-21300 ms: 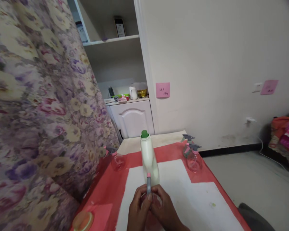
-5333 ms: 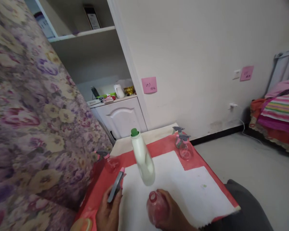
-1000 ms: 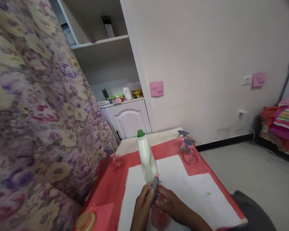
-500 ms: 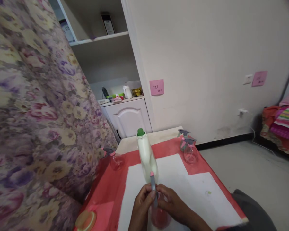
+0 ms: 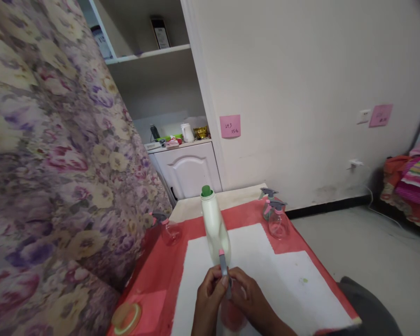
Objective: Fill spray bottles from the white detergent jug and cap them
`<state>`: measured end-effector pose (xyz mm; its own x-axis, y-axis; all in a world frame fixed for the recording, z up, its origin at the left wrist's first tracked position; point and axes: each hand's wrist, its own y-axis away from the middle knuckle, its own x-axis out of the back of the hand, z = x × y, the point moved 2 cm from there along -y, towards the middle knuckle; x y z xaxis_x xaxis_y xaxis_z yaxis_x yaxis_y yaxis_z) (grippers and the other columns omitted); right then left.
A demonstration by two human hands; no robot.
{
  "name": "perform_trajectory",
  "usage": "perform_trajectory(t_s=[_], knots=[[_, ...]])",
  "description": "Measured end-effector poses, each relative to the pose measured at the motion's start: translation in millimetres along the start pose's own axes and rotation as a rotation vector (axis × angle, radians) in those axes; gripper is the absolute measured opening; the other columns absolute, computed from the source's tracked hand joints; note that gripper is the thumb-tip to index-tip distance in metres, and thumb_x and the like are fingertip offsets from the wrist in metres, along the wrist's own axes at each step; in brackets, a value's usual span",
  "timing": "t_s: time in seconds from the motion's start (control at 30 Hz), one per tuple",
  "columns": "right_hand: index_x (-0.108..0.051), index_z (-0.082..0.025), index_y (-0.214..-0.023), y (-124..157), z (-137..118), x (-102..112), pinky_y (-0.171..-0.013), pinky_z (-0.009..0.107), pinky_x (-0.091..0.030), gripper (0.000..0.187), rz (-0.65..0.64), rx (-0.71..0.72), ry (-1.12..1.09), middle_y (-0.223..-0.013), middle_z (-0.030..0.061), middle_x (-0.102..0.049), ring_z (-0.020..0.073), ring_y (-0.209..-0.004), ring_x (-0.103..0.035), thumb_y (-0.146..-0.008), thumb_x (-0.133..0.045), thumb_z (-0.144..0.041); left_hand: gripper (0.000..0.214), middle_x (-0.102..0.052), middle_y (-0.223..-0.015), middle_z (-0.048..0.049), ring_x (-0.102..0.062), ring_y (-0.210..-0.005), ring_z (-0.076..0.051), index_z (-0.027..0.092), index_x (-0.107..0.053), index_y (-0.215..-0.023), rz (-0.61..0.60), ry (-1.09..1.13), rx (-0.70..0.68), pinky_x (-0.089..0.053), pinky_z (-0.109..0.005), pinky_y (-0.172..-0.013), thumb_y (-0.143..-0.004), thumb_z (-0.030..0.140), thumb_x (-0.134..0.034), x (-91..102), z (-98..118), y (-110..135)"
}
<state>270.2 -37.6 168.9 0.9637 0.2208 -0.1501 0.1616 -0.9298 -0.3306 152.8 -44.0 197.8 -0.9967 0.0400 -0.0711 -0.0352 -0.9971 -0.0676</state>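
Note:
Low in the middle of the view, my left hand [image 5: 209,297] and my right hand [image 5: 249,298] meet over a small pink spray bottle [image 5: 233,315]. Both hands are closed on its grey and pink spray head [image 5: 224,271], which stands upright at the bottle's neck. The bottle's body sits under my right hand and is partly hidden. Just beyond my hands stands a tall white bottle with a green cap [image 5: 214,226].
The red-covered table [image 5: 154,275] carries a white sheet [image 5: 287,284]. Two pink spray bottles [image 5: 277,218] stand at its far right and another [image 5: 168,229] at its far left. A round lid [image 5: 126,317] lies near left. Flowered fabric hangs on the left.
The spray head went from leaning right to standing straight up over the bottle. My hands stay wrapped round it. The view has shifted slightly.

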Motion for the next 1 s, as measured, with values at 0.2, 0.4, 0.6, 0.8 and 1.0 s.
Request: perform_trajectory(t_s=[0.2, 0.4, 0.6, 0.8, 1.0], knots=[[-0.06, -0.021, -0.081, -0.7, 19.9, -4.2, -0.075, 0.033, -0.051, 0.021, 0.195, -0.065, 0.069, -0.081, 0.0016, -0.069, 0.0227, -0.08, -0.065, -0.07, -0.074, -0.031, 0.031, -0.072, -0.089, -0.0052, -0.063, -0.089, -0.025, 0.018, -0.071, -0.087, 0.02, -0.013, 0.018, -0.047, -0.03, -0.076, -0.074, 0.046, -0.073, 1.3, -3.8, 0.1], [-0.066, -0.02, -0.092, -1.2, 5.7, -0.6, -0.089, 0.037, -0.049, 0.017, -0.005, 0.041, 0.037, -0.099, 0.0062, -0.068, 0.0251, -0.098, -0.065, -0.081, -0.064, -0.033, 0.028, -0.072, -0.09, -0.0046, -0.063, -0.094, -0.026, 0.019, -0.07, -0.084, 0.016, -0.031, -0.018, -0.047, -0.03, -0.081, -0.075, 0.045, -0.073, 2.5, -6.4, -3.1], [-0.06, -0.021, -0.084, -1.5, 21.5, -5.7, -0.078, 0.036, -0.053, 0.026, 0.186, -0.048, -0.006, -0.086, 0.0026, -0.071, 0.0249, -0.084, -0.068, -0.067, -0.078, -0.028, 0.031, -0.073, -0.089, -0.0049, -0.064, -0.091, -0.026, 0.019, -0.071, -0.089, 0.029, -0.042, 0.002, -0.047, -0.029, -0.074, -0.075, 0.046, -0.072, 1.4, -6.1, 0.9], [-0.067, -0.021, -0.091, -0.5, 14.9, -4.3, -0.087, 0.036, -0.051, 0.015, 0.032, 0.04, 0.034, -0.096, 0.0048, -0.068, 0.024, -0.096, -0.066, -0.08, -0.067, -0.032, 0.033, -0.073, -0.088, -0.0051, -0.064, -0.087, -0.025, 0.019, -0.07, -0.082, 0.049, -0.036, -0.022, -0.048, -0.029, -0.072, -0.071, 0.05, -0.074, -0.3, -2.8, 0.7], [-0.064, -0.02, -0.087, 0.5, 21.5, -3.9, -0.079, 0.036, -0.052, 0.024, 0.162, -0.03, 0.023, -0.087, 0.0032, -0.069, 0.0246, -0.086, -0.066, -0.07, -0.076, -0.031, 0.032, -0.073, -0.091, -0.006, -0.064, -0.092, -0.027, 0.019, -0.071, -0.088, 0.033, -0.054, -0.007, -0.048, -0.032, -0.079, -0.075, 0.048, -0.071, 0.5, -4.7, 2.5]])
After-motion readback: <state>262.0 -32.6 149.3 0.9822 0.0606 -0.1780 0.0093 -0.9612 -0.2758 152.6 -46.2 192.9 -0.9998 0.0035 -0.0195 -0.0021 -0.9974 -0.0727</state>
